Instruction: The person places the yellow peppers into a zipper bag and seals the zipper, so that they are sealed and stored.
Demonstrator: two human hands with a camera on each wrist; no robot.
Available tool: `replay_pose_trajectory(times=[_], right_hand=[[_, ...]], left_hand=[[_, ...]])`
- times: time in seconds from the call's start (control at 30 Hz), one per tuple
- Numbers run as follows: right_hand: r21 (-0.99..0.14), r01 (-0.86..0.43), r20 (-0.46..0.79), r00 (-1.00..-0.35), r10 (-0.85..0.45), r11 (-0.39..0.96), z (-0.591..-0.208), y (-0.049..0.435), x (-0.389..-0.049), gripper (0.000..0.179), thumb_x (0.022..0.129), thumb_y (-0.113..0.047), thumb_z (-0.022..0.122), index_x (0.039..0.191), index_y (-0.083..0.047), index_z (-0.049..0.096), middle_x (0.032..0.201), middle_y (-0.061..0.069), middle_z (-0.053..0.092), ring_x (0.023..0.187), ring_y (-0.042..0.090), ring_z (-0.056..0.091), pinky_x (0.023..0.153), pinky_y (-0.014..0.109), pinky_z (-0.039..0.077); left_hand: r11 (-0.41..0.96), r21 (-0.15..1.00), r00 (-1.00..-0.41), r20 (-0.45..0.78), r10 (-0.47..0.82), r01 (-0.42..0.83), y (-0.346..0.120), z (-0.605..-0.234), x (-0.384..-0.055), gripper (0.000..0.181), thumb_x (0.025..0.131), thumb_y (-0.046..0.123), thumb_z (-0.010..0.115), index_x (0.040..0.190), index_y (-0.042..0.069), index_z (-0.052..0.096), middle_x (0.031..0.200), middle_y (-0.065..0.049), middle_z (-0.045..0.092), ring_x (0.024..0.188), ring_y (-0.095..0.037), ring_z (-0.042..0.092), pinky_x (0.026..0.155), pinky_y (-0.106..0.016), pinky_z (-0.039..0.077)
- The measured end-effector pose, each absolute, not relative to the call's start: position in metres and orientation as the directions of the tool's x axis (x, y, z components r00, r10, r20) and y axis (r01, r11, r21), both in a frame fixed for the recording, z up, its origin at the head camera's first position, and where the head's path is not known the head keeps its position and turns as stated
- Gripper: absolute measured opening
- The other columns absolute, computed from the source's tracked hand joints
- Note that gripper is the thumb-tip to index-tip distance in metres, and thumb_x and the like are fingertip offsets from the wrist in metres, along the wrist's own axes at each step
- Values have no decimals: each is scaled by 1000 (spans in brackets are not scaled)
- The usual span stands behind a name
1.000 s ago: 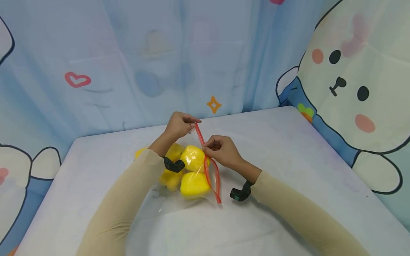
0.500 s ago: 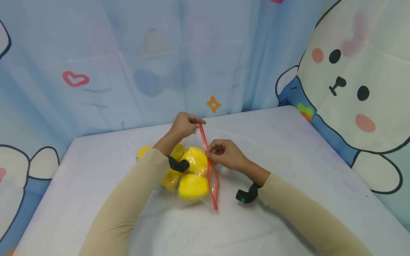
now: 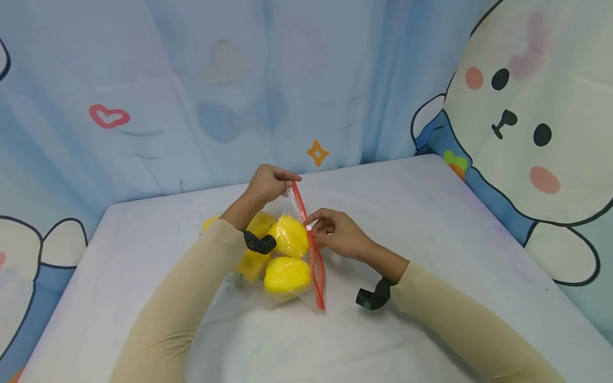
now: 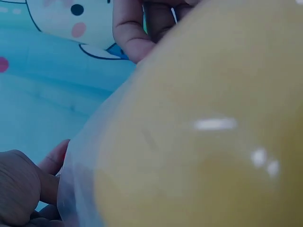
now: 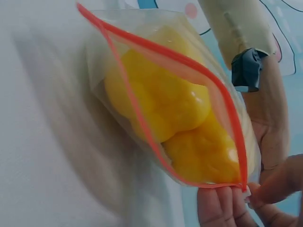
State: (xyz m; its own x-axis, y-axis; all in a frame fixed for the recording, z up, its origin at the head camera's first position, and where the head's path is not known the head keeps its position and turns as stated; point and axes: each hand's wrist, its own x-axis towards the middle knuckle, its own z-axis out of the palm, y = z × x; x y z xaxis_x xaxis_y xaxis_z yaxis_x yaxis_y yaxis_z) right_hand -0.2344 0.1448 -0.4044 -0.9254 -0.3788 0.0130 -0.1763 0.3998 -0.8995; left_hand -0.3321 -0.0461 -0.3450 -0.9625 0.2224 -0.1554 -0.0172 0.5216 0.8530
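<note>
A clear zip bag with a red zip strip lies on the table, holding several plump yellow pieces, lobed and glossy like bell peppers. My left hand pinches the far end of the strip, keeping that corner raised. Around a small white slider on the zip, my right hand has its thumb and fingers. Beyond the slider, toward me, the two red edges gape apart. In the left wrist view, the bag's bulging yellow side hides much of the hands' work.
A white cloth covers the table. Blue curtains with cartoon prints hang behind and at both sides. Black wrist cameras are strapped to both forearms, above beige sleeves.
My right hand has shifted a little toward me along the strip, and the white slider now shows. My left hand moved slightly right, then back left, with the bag corner.
</note>
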Motion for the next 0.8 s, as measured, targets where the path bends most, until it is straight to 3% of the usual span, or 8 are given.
replay_pose_trajectory(times=[0.1,0.23,0.4,0.53,0.8], right_hand=[[-918,-176,44,-935,-352,354,-407,144,-235,22,93,-10,59,113,-4,65,96,13,65,73,20,64,72,41,62],[-916,-225,108,-936,-336,332,-412,142,-239,17,93,-17,67,104,-4,68,94,13,69,68,19,64,69,42,61],[-925,-237,124,-926,-357,295,-415,143,-244,9,90,-9,68,97,-3,68,87,14,68,63,19,61,62,32,59],[-915,-266,140,-914,-381,302,-416,144,-244,5,87,-6,68,91,-4,67,84,11,66,62,18,56,55,22,51],[-909,-295,165,-903,-398,293,-425,147,-238,4,85,-3,69,89,-3,66,81,10,63,61,15,51,52,20,44]], left_hand=[[520,854,-963,-147,227,-8,-46,-344,-332,24,98,8,58,112,13,75,116,-7,67,90,-20,61,95,-40,55],[523,852,-965,-135,226,3,-45,-345,-331,23,97,8,58,111,15,76,121,-5,67,94,-20,62,95,-37,55],[517,856,-968,-110,227,24,-41,-347,-329,21,97,9,60,109,15,76,120,-5,67,92,-19,61,84,-29,55],[482,875,-971,-75,227,45,-38,-350,-327,18,96,8,61,105,13,76,111,-7,67,81,-19,58,70,-24,52],[429,902,-981,-35,193,52,-37,-352,-329,12,95,7,61,98,9,73,92,-6,64,76,-25,60,70,-31,54]])
